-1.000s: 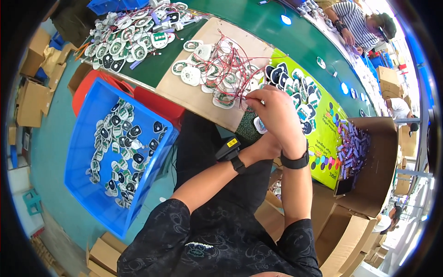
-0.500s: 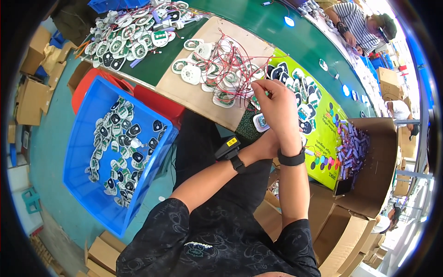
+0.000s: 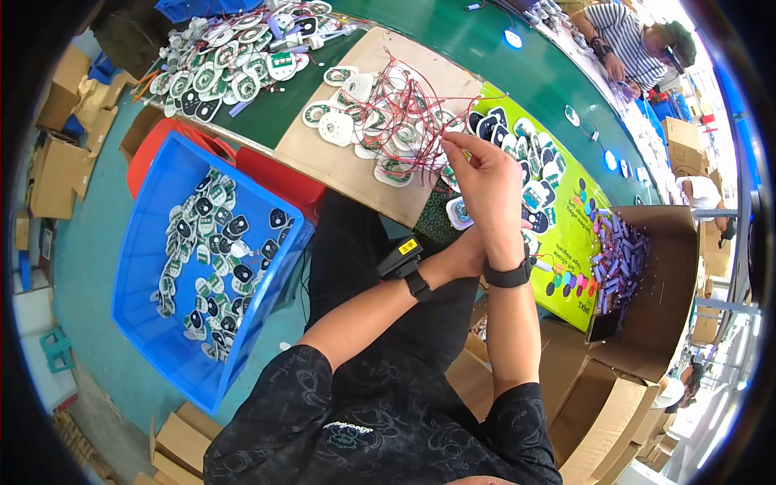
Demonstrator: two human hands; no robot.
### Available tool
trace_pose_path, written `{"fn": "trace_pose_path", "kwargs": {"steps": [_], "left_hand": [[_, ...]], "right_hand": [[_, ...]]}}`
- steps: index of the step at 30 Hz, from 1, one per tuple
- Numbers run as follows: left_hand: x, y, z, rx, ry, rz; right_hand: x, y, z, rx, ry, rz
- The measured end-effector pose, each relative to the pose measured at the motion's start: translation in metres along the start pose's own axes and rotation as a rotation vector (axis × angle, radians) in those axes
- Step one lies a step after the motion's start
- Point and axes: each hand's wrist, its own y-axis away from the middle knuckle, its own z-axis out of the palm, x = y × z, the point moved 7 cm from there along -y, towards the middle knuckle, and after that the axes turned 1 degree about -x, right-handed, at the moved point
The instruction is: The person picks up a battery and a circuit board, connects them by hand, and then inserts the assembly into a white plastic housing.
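My right hand (image 3: 491,182) is raised over the table edge, with thumb and forefinger closed in a pinch beside a tangle of thin red wires (image 3: 408,105). Anything between those fingertips is too fine to make out. Below it, my left hand (image 3: 467,252) is mostly hidden behind the right wrist, so its fingers do not show. Next to my hands lies a white module with a blue-green middle (image 3: 459,212). White round discs with circuit boards (image 3: 335,128) are heaped under the wires on a beige board (image 3: 323,166). More black and white modules (image 3: 533,194) cover a lime-green printed sheet (image 3: 578,242).
At the left, a blue bin (image 3: 149,323) holds many modules beside a red stool (image 3: 271,174). Another heap of parts (image 3: 218,69) is at the far left of the table. An open carton (image 3: 667,283) with purple cylinders (image 3: 618,259) stands right. A co-worker (image 3: 622,48) sits across.
My right hand stays raised, its pinching fingertips shifted only slightly. My left hand is nearly still, and the whole view has moved a little. Glowing parts across the table have shifted slightly.
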Motion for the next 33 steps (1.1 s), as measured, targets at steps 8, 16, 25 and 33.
{"fn": "trace_pose_path", "kwargs": {"steps": [8, 16, 25, 33], "left_hand": [[-0.007, 0.0, -0.001, 0.004, -0.009, 0.012], [0.013, -0.006, 0.005, 0.044, -0.038, 0.1], [-0.02, -0.011, 0.006, 0.053, -0.22, -0.336], [-0.021, -0.01, 0.005, 0.196, 0.024, -0.361]], "right_hand": [[-0.007, -0.002, 0.006, -0.057, 0.054, -0.033], [0.005, -0.001, -0.017, -0.041, -0.008, 0.182], [0.003, 0.028, -0.181, 0.347, -0.951, 0.057], [0.061, 0.087, -0.245, 0.417, -0.369, 0.196]]}}
